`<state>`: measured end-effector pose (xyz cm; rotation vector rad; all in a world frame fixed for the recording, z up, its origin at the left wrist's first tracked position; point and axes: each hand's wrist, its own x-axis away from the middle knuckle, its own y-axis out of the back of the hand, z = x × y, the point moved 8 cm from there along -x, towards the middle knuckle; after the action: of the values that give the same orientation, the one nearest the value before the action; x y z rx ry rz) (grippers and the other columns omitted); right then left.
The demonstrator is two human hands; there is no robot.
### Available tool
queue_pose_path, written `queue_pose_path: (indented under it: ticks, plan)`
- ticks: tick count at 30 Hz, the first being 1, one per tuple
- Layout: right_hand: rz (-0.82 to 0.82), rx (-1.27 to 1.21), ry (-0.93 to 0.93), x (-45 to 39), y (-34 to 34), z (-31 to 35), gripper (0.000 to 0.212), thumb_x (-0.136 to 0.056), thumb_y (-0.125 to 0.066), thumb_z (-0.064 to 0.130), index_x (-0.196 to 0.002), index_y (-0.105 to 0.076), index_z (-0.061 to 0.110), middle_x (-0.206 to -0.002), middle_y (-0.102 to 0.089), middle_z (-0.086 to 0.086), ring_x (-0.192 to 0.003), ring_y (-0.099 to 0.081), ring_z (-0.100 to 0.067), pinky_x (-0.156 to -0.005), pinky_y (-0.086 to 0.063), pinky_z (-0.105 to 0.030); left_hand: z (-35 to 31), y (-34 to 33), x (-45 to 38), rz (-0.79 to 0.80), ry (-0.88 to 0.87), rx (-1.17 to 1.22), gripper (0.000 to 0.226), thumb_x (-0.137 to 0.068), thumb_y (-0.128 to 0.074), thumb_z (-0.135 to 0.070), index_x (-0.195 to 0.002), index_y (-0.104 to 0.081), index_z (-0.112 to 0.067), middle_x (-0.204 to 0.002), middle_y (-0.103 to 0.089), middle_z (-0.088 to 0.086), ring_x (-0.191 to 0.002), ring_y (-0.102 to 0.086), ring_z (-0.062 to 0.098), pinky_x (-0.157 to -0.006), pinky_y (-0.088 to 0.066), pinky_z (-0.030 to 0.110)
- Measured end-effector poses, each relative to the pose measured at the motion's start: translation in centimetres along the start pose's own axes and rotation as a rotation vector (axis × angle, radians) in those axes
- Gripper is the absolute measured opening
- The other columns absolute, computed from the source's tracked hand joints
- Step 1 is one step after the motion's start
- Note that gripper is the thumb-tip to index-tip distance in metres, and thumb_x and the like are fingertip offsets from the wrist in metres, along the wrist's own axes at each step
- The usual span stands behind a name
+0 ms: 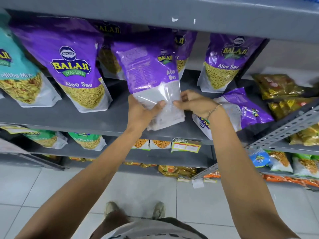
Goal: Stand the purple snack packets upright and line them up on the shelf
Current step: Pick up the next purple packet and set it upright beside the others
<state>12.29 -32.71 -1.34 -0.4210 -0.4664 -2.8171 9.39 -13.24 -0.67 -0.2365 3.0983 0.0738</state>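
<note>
Both hands hold one purple Aloo Sev packet [148, 69] by its pale lower part, its back side toward me, upright above the grey shelf [69, 118]. My left hand [145, 109] grips the bottom left. My right hand [193, 100] pinches the bottom right edge. An upright purple packet [74, 66] stands to the left, another [224, 62] to the right. More purple packets [110, 56] stand behind the held one. One purple packet [241, 109] lies flat on the shelf under my right wrist.
A teal Mitha Mix packet [15, 75] stands at the far left. Gold packets [279, 87] lie on the adjoining shelf at right. The shelf above [155, 12] overhangs closely. Lower shelves hold other snack packets [88, 140] and a price tag [186, 145].
</note>
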Motion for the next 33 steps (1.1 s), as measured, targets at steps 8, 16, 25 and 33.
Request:
queue_pose_path:
  ticks: [8, 16, 25, 33]
  plan:
    - [-0.412, -0.184, 0.144, -1.5, -1.3, -0.5, 0.056, -0.061, -0.086, 0.007, -0.087, -0.04, 0.027, -0.102, -0.062, -0.003, -0.101, -0.063, -0.024, -0.085, -0.055, -0.038, -1.3, 1.2, -6.2, 0.093, -0.199, -0.191, 0.085, -0.049, -0.092, -0.024, -0.114, -0.038, -0.025, -0.108, -0.056, -0.018, -0.096, -0.054, -0.018, -0.08, -0.043, 0.003]
    - [-0.394, -0.056, 0.187, -3.9, -1.8, -0.5, 0.053, -0.072, -0.077, 0.01, -0.102, -0.034, 0.018, -0.106, -0.057, -0.001, -0.103, -0.059, -0.02, -0.092, -0.052, -0.036, 0.6, 1.5, -5.9, -0.092, -0.211, -0.31, 0.089, -0.064, -0.083, -0.034, -0.136, -0.038, -0.005, -0.132, -0.045, 0.013, -0.126, -0.039, 0.028, -0.105, -0.033, 0.031]
    - [-0.486, -0.182, 0.207, -4.0, -0.8, -1.3, 0.037, -0.08, -0.025, -0.022, -0.093, -0.035, 0.011, -0.085, -0.056, 0.001, -0.077, -0.057, -0.007, -0.06, -0.048, -0.007, 3.5, -5.6, 1.0, 0.046, -0.182, -0.371, 0.088, -0.083, -0.069, -0.014, -0.148, -0.01, -0.001, -0.139, -0.023, 0.023, -0.126, -0.033, 0.029, -0.103, -0.025, 0.018]
    - [-0.353, -0.091, 0.208, -3.6, -2.0, -1.9, 0.038, -0.083, -0.031, -0.018, -0.097, -0.047, 0.013, -0.109, -0.066, -0.025, -0.078, -0.065, -0.015, -0.062, -0.047, -0.005, 3.4, -1.1, -4.3, -0.177, -0.048, -0.152, 0.076, -0.063, -0.086, -0.025, -0.114, -0.035, -0.001, -0.113, -0.049, 0.01, -0.106, -0.055, 0.028, -0.085, -0.043, 0.016]
